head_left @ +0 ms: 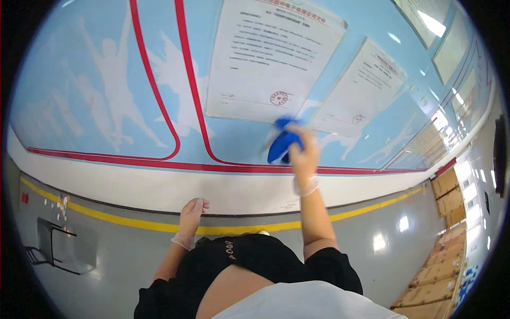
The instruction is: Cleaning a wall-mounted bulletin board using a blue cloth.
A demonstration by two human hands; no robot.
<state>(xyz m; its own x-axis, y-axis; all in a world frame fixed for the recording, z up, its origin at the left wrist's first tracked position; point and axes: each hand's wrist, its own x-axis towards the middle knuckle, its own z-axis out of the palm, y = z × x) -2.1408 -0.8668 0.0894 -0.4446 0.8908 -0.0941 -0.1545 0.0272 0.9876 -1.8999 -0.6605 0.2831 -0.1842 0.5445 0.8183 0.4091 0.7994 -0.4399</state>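
My right hand, in a thin clear glove, is closed on a blue cloth at the wall. The cloth is bunched and a little smeared by motion. It lies against the light blue wall panel, just below the lower edge of a large framed notice. A smaller framed notice hangs to the right of it. Lower and to the left, my left hand, also gloved, hangs in front of the white lower wall with its fingers curled in. Nothing shows in it.
Red stripes and white figures decorate the wall. A yellow line runs along the grey floor at its foot. A black chair or frame stands at the lower left. Wooden crates or cabinets line the right side.
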